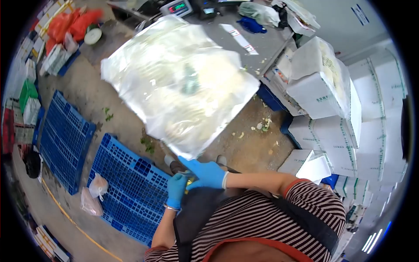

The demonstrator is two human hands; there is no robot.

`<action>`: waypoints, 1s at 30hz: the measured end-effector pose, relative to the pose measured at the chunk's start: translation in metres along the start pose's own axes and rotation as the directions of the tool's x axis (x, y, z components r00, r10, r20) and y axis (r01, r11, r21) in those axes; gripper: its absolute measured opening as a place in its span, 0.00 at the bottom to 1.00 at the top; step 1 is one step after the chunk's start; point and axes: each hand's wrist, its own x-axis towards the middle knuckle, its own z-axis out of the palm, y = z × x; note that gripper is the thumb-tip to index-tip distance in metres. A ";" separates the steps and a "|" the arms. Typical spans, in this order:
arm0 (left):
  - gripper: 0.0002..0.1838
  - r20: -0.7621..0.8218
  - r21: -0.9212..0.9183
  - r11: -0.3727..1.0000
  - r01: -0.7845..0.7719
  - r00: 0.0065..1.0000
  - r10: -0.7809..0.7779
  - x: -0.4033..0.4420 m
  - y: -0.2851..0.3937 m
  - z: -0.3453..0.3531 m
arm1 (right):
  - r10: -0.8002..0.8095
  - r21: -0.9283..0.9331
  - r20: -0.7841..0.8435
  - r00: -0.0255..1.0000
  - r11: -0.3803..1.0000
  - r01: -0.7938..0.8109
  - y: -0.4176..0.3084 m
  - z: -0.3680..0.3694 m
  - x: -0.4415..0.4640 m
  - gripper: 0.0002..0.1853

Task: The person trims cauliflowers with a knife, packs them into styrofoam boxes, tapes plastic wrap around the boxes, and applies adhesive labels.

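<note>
A large white box (pixel 144 105) lined with clear plastic stands in front of me, full of pale contents under the film, with a blurred green mark near its middle. My right hand (pixel 204 174), in a blue glove, is at the box's near corner, its index finger stretched toward that corner. Below and left of it, my left hand (pixel 176 190), also gloved in blue, has its fingers closed close to my right palm. Something small and yellowish shows between the two hands, too small to name.
Blue pallets (pixel 126 183) lie on the floor at left, one bearing tied plastic bags (pixel 98 187). White boxes (pixel 321 94) are stacked at right. A grey table (pixel 224 37) with a scale (pixel 176 7) stands beyond the box. Red bags (pixel 72 27) are at upper left.
</note>
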 end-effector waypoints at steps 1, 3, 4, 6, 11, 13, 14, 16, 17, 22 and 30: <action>0.14 0.047 0.017 0.999 0.030 0.998 -0.031 -0.004 0.014 0.033 | 0.038 -0.006 -0.094 0.995 0.999 -0.039 0.022 -0.006 -0.025 0.57; 0.16 0.121 0.045 0.995 0.083 0.989 -0.088 -0.001 0.040 0.099 | 0.089 0.009 -0.266 0.960 0.996 -0.090 0.071 -0.025 -0.072 0.54; 0.17 0.151 0.107 0.994 0.013 0.988 -0.029 0.005 0.044 0.134 | 0.107 0.033 -0.340 0.934 0.994 -0.102 0.094 -0.039 -0.097 0.51; 0.19 0.206 0.232 0.967 -0.101 0.977 0.053 0.011 0.041 0.193 | 0.237 0.310 -0.273 0.932 0.939 -0.148 0.133 -0.069 -0.146 0.42; 0.19 0.483 0.297 0.905 -0.303 0.866 0.131 0.024 0.048 0.316 | 0.333 0.801 -0.068 0.941 0.580 -0.147 0.185 -0.130 -0.247 0.23; 0.19 0.512 0.454 0.787 -0.418 0.845 0.153 0.027 0.065 0.347 | 0.361 0.764 -0.241 0.901 0.642 -0.053 0.199 -0.143 -0.261 0.22; 0.20 0.526 0.526 0.713 -0.464 0.836 0.156 0.029 0.073 0.359 | 0.369 0.742 -0.323 0.871 0.671 -0.010 0.205 -0.149 -0.265 0.22; 0.20 0.440 0.443 0.824 -0.352 0.887 0.143 0.040 0.089 0.381 | 0.398 0.759 -0.439 0.806 0.644 0.096 0.210 -0.157 -0.257 0.22; 0.20 0.381 0.359 0.885 -0.297 0.912 0.151 0.044 0.098 0.392 | 0.419 0.765 -0.492 0.763 0.627 0.149 0.211 -0.161 -0.249 0.22; 0.26 0.246 -0.096 0.934 -0.345 0.901 0.358 0.096 0.121 0.438 | 0.411 0.669 -0.636 0.653 0.716 0.201 0.251 -0.211 -0.218 0.25; 0.29 0.245 -0.260 0.951 -0.168 0.941 0.233 0.229 0.187 0.496 | 0.557 0.771 -0.493 0.668 0.635 0.039 0.343 -0.324 -0.177 0.26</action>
